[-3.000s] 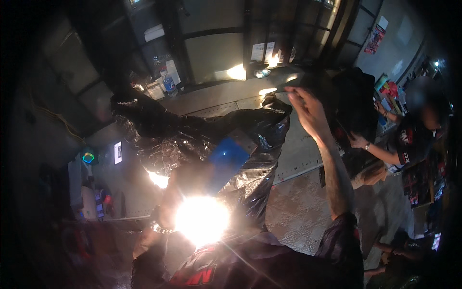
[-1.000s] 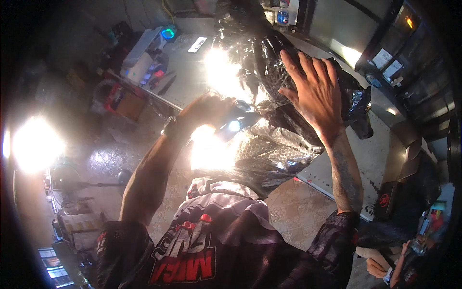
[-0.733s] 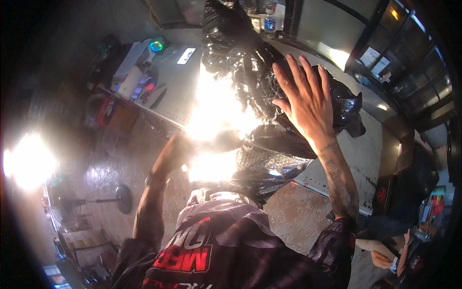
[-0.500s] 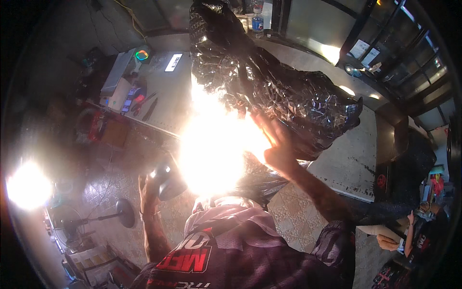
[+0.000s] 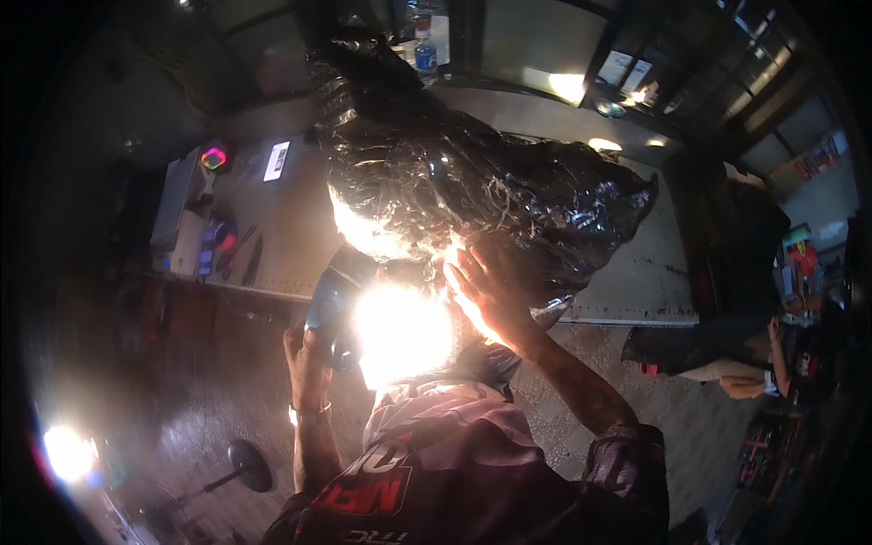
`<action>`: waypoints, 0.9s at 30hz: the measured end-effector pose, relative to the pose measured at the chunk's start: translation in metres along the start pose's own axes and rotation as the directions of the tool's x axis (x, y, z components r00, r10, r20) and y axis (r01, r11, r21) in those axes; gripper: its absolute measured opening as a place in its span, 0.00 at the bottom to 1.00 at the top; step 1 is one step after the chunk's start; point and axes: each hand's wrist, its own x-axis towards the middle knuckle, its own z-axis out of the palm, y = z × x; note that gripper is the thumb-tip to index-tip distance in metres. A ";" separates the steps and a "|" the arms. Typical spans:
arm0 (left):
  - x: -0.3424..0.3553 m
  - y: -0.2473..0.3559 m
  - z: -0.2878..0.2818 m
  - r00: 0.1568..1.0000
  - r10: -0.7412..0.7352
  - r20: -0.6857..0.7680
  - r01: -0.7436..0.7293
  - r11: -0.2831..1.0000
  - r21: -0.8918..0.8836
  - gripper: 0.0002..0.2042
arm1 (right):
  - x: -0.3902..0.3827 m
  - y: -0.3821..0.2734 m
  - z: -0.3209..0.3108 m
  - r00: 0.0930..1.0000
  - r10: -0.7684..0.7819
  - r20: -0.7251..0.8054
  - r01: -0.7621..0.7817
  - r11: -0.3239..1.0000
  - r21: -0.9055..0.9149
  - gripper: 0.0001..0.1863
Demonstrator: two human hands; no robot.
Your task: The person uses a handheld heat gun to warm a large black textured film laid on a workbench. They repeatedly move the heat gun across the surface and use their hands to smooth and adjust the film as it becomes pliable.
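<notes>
A large bundle (image 5: 472, 182) wrapped in glossy, crumpled black plastic lies across the worktable, with strong glare washing out its near middle. My right hand (image 5: 481, 291) rests on the near part of the plastic, fingers extended and slightly apart. At lower left, my left hand (image 5: 304, 350) is closed at the edge of a dark blue glossy object (image 5: 329, 300), apparently gripping it. The object's full shape is lost in the glare.
The worktable (image 5: 636, 291) holds a white phone-like item (image 5: 276, 161), a glowing gadget (image 5: 214, 158) and small tools (image 5: 250, 263) at left. A bottle (image 5: 425, 54) stands behind. A round-based stand (image 5: 245, 468) is on the floor. A co-worker's arm (image 5: 778, 359) shows at right.
My spread right hand has moved down from the upper plastic toward the middle. My left hand has drawn down and left with the blue object. The view has also shifted.
</notes>
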 end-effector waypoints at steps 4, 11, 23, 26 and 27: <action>0.014 0.034 -0.005 0.931 0.199 0.306 -0.271 0.938 0.214 0.34 | 0.011 -0.018 -0.036 0.984 0.177 0.015 -0.174 0.938 0.300 0.31; 0.045 0.094 0.036 0.496 0.324 0.806 -0.793 0.547 0.268 0.16 | 0.023 -0.025 -0.136 0.884 0.212 0.416 -0.403 -0.103 0.909 0.27; 0.099 0.175 0.124 0.455 0.226 0.861 -0.749 0.621 0.232 0.24 | -0.004 0.075 -0.236 0.478 0.875 0.077 -0.205 0.026 0.978 0.07; 0.129 0.222 0.158 0.417 0.163 0.894 -0.813 0.508 0.286 0.27 | -0.019 0.115 -0.243 0.503 0.857 -0.113 -0.116 0.197 0.974 0.10; 0.143 0.240 0.174 0.321 0.170 0.932 -0.878 0.421 0.226 0.28 | -0.022 0.120 -0.238 0.418 0.906 -0.067 -0.170 0.151 0.974 0.10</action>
